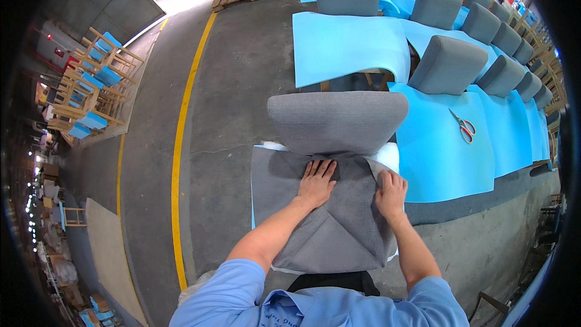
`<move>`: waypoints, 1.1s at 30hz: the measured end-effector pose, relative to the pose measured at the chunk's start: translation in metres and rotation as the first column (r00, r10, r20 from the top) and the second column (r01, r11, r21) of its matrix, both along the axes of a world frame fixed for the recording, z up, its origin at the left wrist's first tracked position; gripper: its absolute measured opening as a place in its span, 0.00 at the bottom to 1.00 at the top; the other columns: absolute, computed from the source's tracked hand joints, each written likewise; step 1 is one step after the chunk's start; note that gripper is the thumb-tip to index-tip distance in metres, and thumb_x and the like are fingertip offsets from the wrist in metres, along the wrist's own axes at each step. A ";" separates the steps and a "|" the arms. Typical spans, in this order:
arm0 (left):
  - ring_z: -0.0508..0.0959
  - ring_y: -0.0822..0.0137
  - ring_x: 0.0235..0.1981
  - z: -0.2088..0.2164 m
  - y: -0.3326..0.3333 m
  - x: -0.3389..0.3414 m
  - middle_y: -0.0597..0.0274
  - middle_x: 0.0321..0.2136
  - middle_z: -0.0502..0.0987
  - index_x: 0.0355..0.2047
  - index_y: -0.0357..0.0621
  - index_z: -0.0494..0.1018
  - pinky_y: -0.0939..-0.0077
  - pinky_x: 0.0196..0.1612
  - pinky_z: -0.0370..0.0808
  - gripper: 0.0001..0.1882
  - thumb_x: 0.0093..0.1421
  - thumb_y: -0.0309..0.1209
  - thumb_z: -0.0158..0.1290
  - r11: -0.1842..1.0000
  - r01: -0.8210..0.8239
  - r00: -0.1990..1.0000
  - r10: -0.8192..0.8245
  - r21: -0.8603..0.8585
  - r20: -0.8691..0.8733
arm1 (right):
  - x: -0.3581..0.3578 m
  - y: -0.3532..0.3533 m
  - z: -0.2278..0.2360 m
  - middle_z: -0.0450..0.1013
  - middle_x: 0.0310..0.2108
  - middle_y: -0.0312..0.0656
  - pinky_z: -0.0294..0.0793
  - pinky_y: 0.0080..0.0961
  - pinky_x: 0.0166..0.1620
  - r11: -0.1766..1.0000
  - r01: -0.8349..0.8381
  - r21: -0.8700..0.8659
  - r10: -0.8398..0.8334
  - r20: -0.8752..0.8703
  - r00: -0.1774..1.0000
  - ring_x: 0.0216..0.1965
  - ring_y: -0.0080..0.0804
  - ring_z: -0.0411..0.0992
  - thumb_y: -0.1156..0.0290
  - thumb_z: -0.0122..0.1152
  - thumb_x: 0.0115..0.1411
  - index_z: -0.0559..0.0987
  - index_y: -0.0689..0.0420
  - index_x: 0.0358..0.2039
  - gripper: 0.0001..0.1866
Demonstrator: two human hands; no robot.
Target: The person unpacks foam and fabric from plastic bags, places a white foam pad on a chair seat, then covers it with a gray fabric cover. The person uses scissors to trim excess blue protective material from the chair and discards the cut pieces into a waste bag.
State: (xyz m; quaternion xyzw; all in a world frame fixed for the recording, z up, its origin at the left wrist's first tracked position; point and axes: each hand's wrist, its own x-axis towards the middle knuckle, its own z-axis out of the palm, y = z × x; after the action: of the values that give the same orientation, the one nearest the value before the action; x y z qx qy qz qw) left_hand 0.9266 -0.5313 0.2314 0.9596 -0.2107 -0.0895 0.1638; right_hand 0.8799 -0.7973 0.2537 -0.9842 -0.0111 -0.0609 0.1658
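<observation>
In the head camera's view, in front of the person's torso, a chair seat is draped with a loose cloth (339, 236) of charcoal-grey woven fabric, roughly square, with diagonal creases and soft folds. Behind it stands a padded backrest (336, 122), rounded at the corners and covered in similar grey fabric. Fluffy white padding (388, 155) shows at the seat's far right corner.

The cloth lies directly under both hands. The left hand (316, 188) rests flat on it near the backrest, fingers spread, gripping nothing. The right hand (391, 195) is at the cloth's right side, its bent fingers and thumb pinching the folded edge.

To the right, smooth bright-blue sheets (442, 151) spread beneath rows of grey backrests; on one sheet lie scissors (466, 128) with red-orange handles. A painted yellow line (187, 97) runs along the concrete floor (236, 91) at left, and pale wooden chair frames (100, 85) are stacked beyond it.

The cloth covers most of the seat, and the right thumb's tip is hard to make out. The blue shirt (357, 312) is cut off by the lower edge; the dark fisheye rim blurs the far sides.
</observation>
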 end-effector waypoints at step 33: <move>0.75 0.51 0.59 -0.035 0.011 0.016 0.50 0.57 0.75 0.58 0.38 0.72 0.55 0.66 0.69 0.24 0.60 0.28 0.54 0.975 0.088 0.951 -0.022 -0.202 0.310 | 0.068 0.091 -0.056 0.74 0.49 0.48 0.66 0.47 0.60 0.944 -0.321 0.082 0.285 0.292 0.913 0.53 0.48 0.70 0.71 0.59 0.55 0.81 0.60 0.49 0.20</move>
State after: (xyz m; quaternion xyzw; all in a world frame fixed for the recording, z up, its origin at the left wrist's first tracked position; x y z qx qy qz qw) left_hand 0.9431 -0.5201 0.1962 0.9324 -0.2688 0.0785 0.2284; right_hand 0.9475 -0.7060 0.1972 -0.9396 -0.1830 -0.1716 0.2327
